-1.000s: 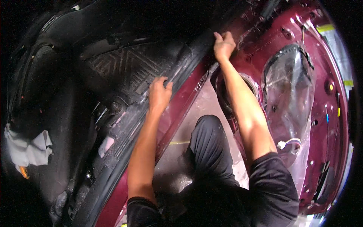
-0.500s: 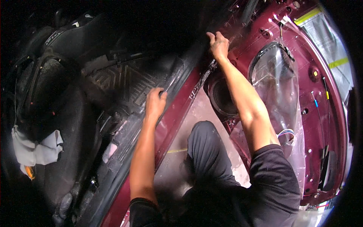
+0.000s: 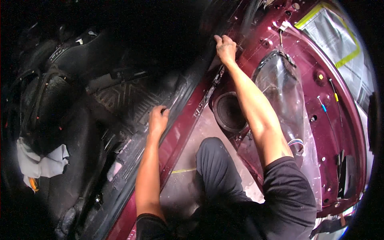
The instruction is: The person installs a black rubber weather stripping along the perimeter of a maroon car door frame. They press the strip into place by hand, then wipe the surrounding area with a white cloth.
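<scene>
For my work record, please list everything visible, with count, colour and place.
Door: 1, dark red, right
Plastic sheet: 1, clear, on door
Speaker: 1, black, door's left part
Cable markers: 2, blue and yellow, door
Taped film: 1, silvery, upper right
Sill: 1, red and black, centre
Ribbed panel: 1, black, left of sill
Cloth: 1, grey, far left
Unclear item: 1, orange, below cloth
Floor: 1, grey, middle
Leg: 1, dark trousers, lower middle
Arms: 2, black sleeves, lower half
Left hand: 1, bare, near sill
Right hand: 1, bare, top middle
</scene>
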`<state>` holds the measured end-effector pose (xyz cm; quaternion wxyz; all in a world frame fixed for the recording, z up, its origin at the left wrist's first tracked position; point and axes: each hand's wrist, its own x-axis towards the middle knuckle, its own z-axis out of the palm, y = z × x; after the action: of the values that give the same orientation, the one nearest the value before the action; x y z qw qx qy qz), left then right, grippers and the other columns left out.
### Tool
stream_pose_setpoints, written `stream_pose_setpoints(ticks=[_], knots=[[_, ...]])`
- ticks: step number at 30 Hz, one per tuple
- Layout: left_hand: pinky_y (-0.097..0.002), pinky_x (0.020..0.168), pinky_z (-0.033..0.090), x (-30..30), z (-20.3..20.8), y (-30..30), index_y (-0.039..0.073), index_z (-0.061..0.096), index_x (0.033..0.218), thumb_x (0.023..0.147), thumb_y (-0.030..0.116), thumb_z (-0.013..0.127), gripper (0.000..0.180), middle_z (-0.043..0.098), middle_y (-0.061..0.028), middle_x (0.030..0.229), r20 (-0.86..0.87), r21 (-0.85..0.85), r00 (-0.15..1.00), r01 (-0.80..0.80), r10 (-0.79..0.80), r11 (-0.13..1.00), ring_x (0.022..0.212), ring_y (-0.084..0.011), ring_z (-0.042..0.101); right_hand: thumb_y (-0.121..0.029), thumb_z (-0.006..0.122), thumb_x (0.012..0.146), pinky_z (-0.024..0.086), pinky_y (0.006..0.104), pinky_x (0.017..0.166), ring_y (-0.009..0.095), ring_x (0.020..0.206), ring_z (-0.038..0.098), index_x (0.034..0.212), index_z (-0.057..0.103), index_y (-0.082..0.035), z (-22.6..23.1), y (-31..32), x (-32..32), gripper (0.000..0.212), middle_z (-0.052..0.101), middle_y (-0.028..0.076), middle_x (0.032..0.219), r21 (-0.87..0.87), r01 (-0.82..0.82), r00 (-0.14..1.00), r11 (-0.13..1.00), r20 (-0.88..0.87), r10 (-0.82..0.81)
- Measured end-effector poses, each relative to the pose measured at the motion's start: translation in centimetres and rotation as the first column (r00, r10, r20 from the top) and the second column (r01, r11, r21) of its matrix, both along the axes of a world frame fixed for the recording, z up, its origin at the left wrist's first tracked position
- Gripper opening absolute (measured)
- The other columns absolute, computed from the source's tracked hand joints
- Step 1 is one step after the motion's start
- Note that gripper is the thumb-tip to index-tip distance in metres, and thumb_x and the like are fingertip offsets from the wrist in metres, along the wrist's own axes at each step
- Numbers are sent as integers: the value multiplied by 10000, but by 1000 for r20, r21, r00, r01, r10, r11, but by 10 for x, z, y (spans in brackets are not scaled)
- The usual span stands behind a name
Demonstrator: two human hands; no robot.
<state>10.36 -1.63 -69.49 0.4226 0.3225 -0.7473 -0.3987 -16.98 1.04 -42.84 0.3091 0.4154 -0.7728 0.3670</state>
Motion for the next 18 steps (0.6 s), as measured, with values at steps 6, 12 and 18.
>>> stream_pose_setpoints(ticks=[6,12,18], knots=[[-428,923,498,5,8,4,-21,718,1077,878,207,682,305,701,-241,1084,45,64,999,11,-14,998,1056,-392,661,-443,671,916,510,545,860,508,974,652,909,682,36,15,3,-19,479,668,338,948,-31,-36,984,999,173,41],[-443,921,499,-4,7,11,-27,719,1041,869,183,692,273,690,-240,1073,56,-39,998,14,-12,999,1054,-409,649,-437,661,924,507,565,856,519,971,642,892,668,14,38,-11,-19,452,667,337,924,-181,-6,1000,983,-19,2],[-447,925,493,9,2,4,-29,709,1043,876,181,689,268,688,-248,1068,43,-68,999,-15,18,998,1058,-409,646,-488,610,949,473,537,983,478,1156,602,1027,696,26,54,6,-3,527,651,327,1147,48,18,968,999,250,-29]])
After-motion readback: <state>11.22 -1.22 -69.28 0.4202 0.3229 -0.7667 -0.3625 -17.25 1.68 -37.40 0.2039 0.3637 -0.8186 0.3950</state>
